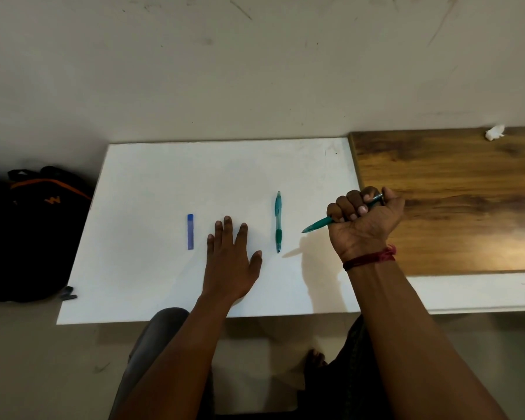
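Note:
My right hand (365,221) grips a green pen (317,224) in a fist above the white board (152,183), the pen's tip pointing left and slightly down. A second green pen (278,221) lies on the board, lengthwise away from me, just left of that tip. My left hand (229,259) rests flat on the board with its fingers straight. A small blue flat case (190,231) lies left of my left hand. A red thread is tied round my right wrist.
The white board abuts a brown wooden tabletop (455,201) on the right, with a crumpled white scrap (495,132) at its far edge. A black backpack with orange trim (34,231) sits on the floor at the left. A wall stands behind.

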